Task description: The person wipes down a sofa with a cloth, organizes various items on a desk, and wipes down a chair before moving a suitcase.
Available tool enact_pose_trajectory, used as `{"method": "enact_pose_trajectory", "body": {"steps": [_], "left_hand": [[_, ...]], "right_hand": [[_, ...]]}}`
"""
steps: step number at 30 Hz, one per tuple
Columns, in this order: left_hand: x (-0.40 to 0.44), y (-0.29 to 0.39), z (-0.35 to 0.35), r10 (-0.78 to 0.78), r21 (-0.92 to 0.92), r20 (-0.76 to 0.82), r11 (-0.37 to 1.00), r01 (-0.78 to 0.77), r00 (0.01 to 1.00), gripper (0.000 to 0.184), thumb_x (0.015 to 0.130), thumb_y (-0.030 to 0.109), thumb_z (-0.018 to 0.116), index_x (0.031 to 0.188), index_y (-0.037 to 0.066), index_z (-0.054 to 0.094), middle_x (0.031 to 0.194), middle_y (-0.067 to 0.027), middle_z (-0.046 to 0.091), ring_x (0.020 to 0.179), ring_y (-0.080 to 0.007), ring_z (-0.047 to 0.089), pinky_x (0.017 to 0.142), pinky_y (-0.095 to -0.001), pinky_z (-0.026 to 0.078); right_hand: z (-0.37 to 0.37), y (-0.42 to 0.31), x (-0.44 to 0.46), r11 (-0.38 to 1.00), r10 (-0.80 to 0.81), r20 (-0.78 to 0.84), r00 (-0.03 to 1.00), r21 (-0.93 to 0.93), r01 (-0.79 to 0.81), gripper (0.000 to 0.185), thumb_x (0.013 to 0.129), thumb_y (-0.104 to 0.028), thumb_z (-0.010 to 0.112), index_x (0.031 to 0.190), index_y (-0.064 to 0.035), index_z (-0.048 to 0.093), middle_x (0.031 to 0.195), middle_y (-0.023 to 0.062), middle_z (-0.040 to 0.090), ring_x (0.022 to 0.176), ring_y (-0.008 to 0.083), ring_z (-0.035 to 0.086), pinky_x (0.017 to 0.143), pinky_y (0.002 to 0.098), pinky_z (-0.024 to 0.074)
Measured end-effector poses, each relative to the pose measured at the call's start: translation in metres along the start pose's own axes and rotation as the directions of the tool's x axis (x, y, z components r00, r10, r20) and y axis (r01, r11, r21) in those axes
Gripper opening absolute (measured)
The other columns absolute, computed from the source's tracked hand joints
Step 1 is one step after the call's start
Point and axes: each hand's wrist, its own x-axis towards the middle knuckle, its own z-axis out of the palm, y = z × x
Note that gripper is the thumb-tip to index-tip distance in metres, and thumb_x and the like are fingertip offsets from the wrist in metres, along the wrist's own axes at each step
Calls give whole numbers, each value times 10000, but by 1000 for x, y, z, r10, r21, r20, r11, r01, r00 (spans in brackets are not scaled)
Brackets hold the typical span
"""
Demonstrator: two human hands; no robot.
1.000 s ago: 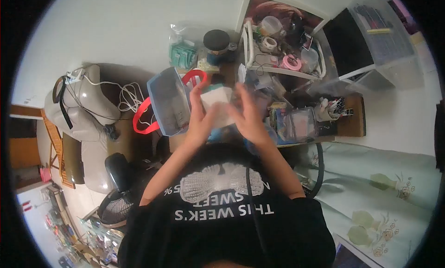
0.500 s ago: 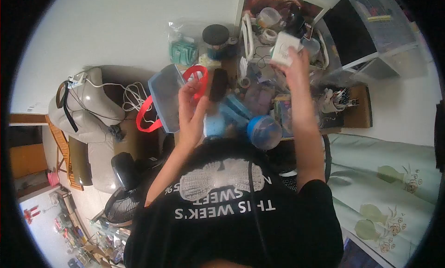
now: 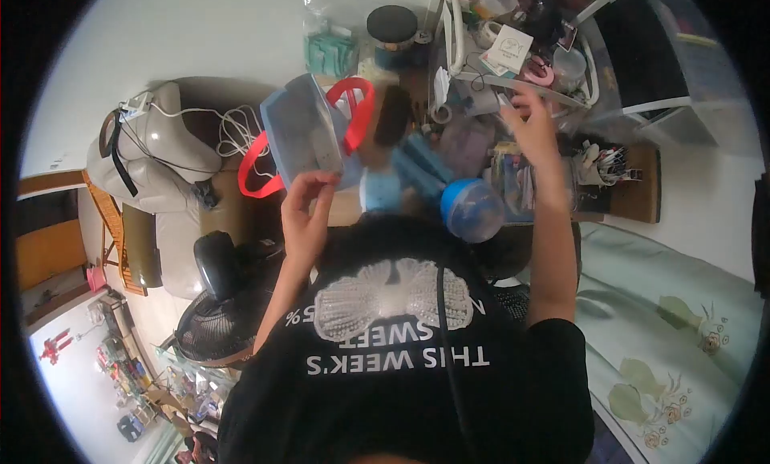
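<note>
White box in basket, left hand on bin

White box (image 3: 510, 48) lies tilted on the clutter in the white basket (image 3: 455, 32), small dark print on its face, too small to read. Pink ring (image 3: 538, 71) just beside. Right hand (image 3: 532, 127) is near the basket's front edge, fingers loosely curled, box released. Left hand (image 3: 311, 198) pinches the rim of the blue bin (image 3: 295, 139) (red straps (image 3: 362, 121), see-through wall). Blue-capped ball (image 3: 475, 210) sits between the forearms. Shirt (image 3: 401, 408) reads "THIS WEEK'S SWEET".
</note>
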Motion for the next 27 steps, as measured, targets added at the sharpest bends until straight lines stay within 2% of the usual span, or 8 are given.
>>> {"method": "enact_pose_trajectory", "body": {"steps": [4, 8, 12, 17, 21, 23, 25, 27], "left_hand": [[-6, 8, 6, -17, 117, 41, 993, 12, 999, 105, 867, -11, 567, 961, 11, 609, 920, -68, 642, 901, -155, 617, 828, -278, 461], [3, 16, 18, 174, 370, 183, 899, -232, 968, 152, 857, -17, 577, 1003, 12, 605, 910, -91, 650, 882, -181, 627, 837, -283, 455], [8, 13, 28, 226, 365, 303, 870, -332, 926, 221, 793, 8, 648, 1011, 22, 614, 984, -106, 645, 973, -281, 605, 872, -359, 456], [-1, -18, 38, 9, 557, 568, 732, -392, 823, 697, 705, 136, 745, 1317, 140, 413, 1346, -178, 417, 1274, -379, 379, 1015, -473, 370], [-1, -36, 44, 12, 668, 573, 573, -476, 819, 733, 669, 109, 757, 1317, 148, 417, 1332, -168, 425, 1294, -374, 358, 1028, -468, 360], [0, -41, 44, 16, 671, 569, 570, -475, 822, 774, 630, 89, 768, 1316, 153, 416, 1315, -159, 434, 1270, -372, 380, 1027, -464, 368], [1, -51, 45, 26, 668, 556, 581, -466, 831, 786, 617, 80, 770, 1316, 148, 416, 1299, -153, 447, 1250, -369, 396, 1018, -462, 380], [-3, -52, 44, 31, 665, 550, 588, -460, 835, 798, 605, 71, 772, 1316, 144, 415, 1282, -146, 460, 1229, -366, 412, 1008, -461, 392]], "right_hand": [[9, -28, -48, 996, 90, 497, 863, -68, -65, 521, 790, -286, 701, 1226, -47, 548, 987, 171, 642, 878, 257, 633, 798, 352, 478], [20, -51, -79, 988, -31, 569, 822, -107, 112, 583, 769, -326, 714, 1252, -59, 527, 1101, 174, 624, 981, 315, 611, 843, 377, 464], [18, -55, -94, 954, -172, 515, 840, -127, 273, 692, 732, -370, 732, 1296, -59, 479, 1244, 186, 552, 1137, 341, 527, 933, 402, 423], [31, -66, -77, 925, -144, 453, 880, -255, 283, 693, 736, -351, 732, 1301, -62, 455, 1122, 213, 609, 1028, 387, 585, 855, 443, 467], [66, -68, -45, 847, -223, 493, 841, -328, 418, 597, 745, -335, 726, 1221, -60, 493, 1008, 219, 642, 951, 399, 614, 805, 471, 488], [73, -91, -23, 821, 42, 653, 756, -454, 346, 644, 771, -312, 707, 1292, -46, 438, 1137, 228, 599, 1082, 386, 556, 892, 463, 454], [101, -66, 4, 764, -158, 577, 801, -443, 469, 436, 765, -294, 713, 1061, -34, 525, 974, 217, 650, 944, 392, 621, 795, 485, 498], [128, -60, 32, 767, -100, 601, 793, -461, 446, 477, 768, -295, 707, 1122, -33, 523, 1039, 216, 631, 999, 387, 599, 827, 474, 487]]}}
